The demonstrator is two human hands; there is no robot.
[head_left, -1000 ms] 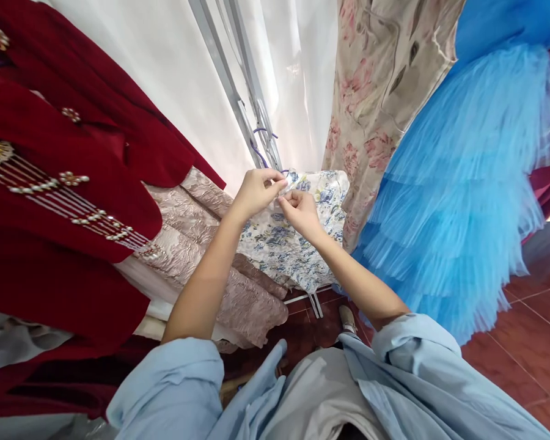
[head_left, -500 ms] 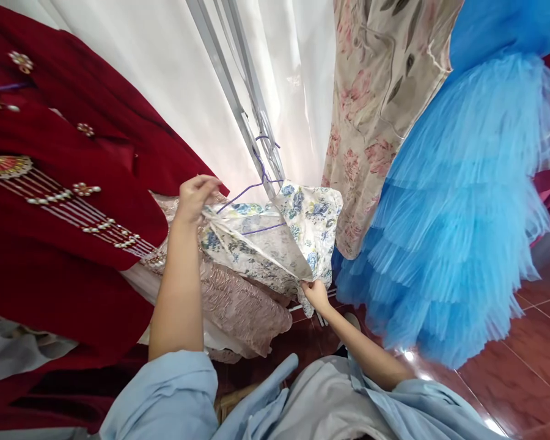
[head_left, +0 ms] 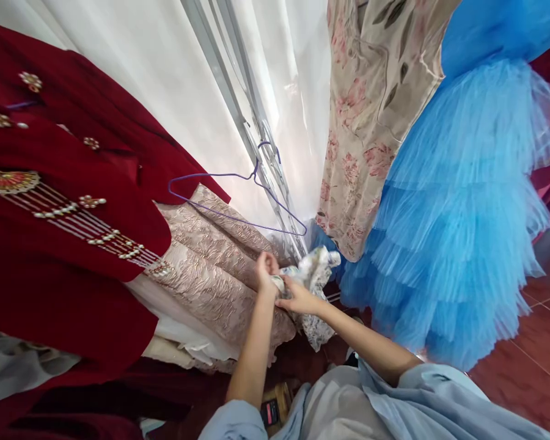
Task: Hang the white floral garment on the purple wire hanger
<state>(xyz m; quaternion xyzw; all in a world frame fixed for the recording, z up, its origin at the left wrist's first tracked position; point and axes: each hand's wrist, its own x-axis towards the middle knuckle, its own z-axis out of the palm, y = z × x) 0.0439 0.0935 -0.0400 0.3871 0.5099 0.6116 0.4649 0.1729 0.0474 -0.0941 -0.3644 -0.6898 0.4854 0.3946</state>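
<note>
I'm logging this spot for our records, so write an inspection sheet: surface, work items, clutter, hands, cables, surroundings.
Surface: red tiled floor
Work items: floral garment, bunched; purple hanger, bare, hooked on metal stand
Clutter: small dark object below the hands, unidentifiable
Hands: left hand and right hand close together, both holding the floral garment
Cables: nothing seen
Surroundings: red beaded garment, pink textured garment, pink-flowered garment, blue tiered dress, white curtain
</note>
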